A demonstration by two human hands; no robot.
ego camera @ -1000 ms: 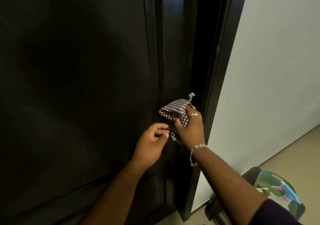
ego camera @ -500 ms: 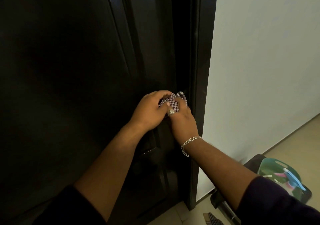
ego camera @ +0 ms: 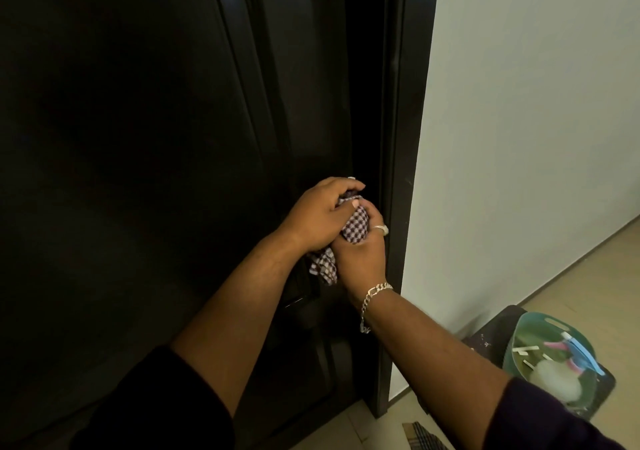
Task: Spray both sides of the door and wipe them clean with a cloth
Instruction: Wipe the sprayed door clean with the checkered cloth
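Note:
A dark, nearly black door fills the left and middle of the head view, with its frame on the right. A checked purple-and-white cloth is bunched against the door's right edge at handle height. My left hand grips the top of the cloth, fingers curled over it. Just below and to the right, my right hand, with a ring and a chain bracelet, grips the same cloth. The door handle is hidden behind the hands. A spray bottle lies in a green basin at the lower right.
A white wall runs to the right of the frame. The green basin with the bottle and small items sits on a dark stool by the wall. Beige floor tiles lie beyond. A checked fabric corner shows at the bottom.
My left hand came up from below the cloth and closed over its top. Both hands now hold the cloth bunched together at the door's edge. The view shifted right.

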